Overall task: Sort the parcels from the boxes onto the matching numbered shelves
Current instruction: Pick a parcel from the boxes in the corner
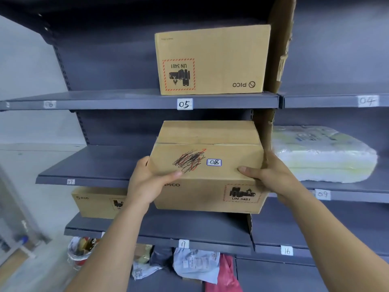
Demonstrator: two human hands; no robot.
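Note:
A brown cardboard parcel [208,165] with a white "08" sticker and a scribbled-out mark sits half onto the middle shelf [84,167], its front overhanging the shelf edge. My left hand [147,182] grips its left front corner, thumb on top. My right hand [271,178] grips its right side, thumb across the top. The shelf edge label below the parcel is hidden; the label to the left reads 07 [70,181], the one to the right 09 [322,194].
Another brown box [210,60] stands on the shelf marked 05 [184,104]. A white wrapped parcel [322,154] lies on shelf 09, behind a torn cardboard divider [280,49]. A third box [99,202] sits one level lower. Soft mail bags [195,264] fill the bottom.

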